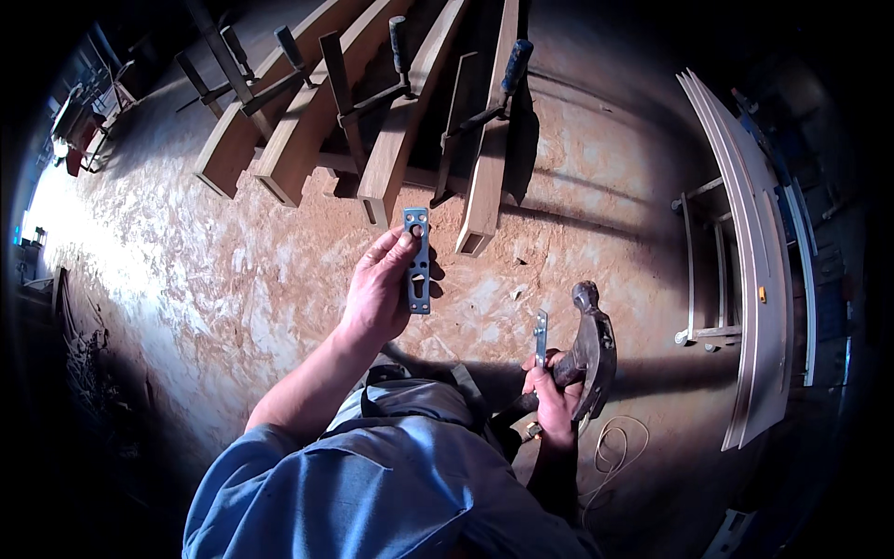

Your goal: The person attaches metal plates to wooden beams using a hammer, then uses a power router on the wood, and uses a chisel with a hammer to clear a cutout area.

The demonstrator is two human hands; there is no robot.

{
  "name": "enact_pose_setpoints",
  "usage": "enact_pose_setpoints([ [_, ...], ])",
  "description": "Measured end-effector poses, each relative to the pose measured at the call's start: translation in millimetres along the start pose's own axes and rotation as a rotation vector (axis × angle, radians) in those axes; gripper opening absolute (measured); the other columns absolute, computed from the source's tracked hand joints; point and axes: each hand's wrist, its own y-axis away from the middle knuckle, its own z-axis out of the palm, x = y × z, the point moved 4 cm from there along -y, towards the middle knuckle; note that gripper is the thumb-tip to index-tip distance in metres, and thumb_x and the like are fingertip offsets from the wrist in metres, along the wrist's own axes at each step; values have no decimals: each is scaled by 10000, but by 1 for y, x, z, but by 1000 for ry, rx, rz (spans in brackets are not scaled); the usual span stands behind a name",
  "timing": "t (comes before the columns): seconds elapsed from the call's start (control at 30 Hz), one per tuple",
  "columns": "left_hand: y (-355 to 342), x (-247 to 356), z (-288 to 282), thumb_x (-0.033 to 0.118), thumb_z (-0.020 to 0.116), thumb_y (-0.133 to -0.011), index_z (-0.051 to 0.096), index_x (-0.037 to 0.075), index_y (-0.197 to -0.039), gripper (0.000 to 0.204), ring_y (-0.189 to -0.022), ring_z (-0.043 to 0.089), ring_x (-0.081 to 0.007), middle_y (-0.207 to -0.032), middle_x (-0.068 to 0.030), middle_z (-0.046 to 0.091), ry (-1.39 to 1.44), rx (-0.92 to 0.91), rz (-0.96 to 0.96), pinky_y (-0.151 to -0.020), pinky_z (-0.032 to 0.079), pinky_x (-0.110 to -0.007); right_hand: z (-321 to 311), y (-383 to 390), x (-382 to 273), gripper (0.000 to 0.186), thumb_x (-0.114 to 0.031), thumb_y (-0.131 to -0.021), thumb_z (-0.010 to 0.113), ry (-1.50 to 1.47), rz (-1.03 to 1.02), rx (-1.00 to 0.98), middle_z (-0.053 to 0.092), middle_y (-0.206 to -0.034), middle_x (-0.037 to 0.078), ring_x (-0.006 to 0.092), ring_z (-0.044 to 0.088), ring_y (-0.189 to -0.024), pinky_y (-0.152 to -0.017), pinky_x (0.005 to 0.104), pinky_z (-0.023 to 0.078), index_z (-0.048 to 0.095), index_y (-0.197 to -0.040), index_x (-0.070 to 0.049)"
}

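Observation:
My left hand [374,287] is closed on a flat metal bracket plate [424,256], pinched between thumb and fingers and held upright. Round screw holes and larger cutouts pierce this plate. Lower and to the right, my right hand [556,399] grips a claw hammer [594,347] close below its dark, worn head. The same hand also pinches a second narrow metal plate [541,337], seen nearly edge-on. Beyond the left hand, several long wooden beams [391,168] stretch away, their near ends showing cut slots.
Bar clamps [400,56] with dark handles stand across the beams. Sawdust and pale smears cover the floor [233,270]. To the right, long panels [745,233] lie on a wheeled rack [694,270], with a small yellow tool [763,294] on top. A pale cord [610,461] coils below the hammer.

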Motion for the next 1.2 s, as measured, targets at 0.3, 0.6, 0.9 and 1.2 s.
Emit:
enact_pose_setpoints([
  [0.3, -4, 13, 12, 223, 579, -988, 567, 36, -1057, 200, -592, 635, -181, -731, -86, 620, -112, 42, 87, -511, 536, -290, 2, -4, 5, 123, -90, -939, 601, -67, 14, 21, 608, -872, 125, 124, 546, -598, -561, 270, 451, 510, -885, -27],
  [0.6, -19, 48, 35, 170, 578, -990, 592, 8, -1069, 181, -641, 625, -141, -764, -73, 624, -269, 83, 297, -567, 529, -261, -4, -13, 14, 123, -82, -926, 608, -28, 27, 38, 591, -823, 100, 132, 533, -597, -561, 274, 431, 503, -872, -48],
  [0.9, -21, 30, 29, 81, 577, -952, 562, -37, -1175, 253, -689, 662, -170, -837, -95, 640, -258, 125, 145, -628, 555, -275, -7, -17, 20, 130, -89, -936, 611, -50, 12, 27, 596, -845, 102, 125, 533, -591, -560, 277, 440, 500, -888, -42],
  [1.2, -22, 19, 29, 64, 548, -966, 559, -33, -1163, 220, -742, 683, -168, -855, -80, 648, -190, 122, 76, -718, 601, -319, -3, -22, 17, 128, -77, -939, 604, -126, 3, 20, 593, -816, 108, 125, 540, -575, -551, 270, 440, 503, -870, -38],
])
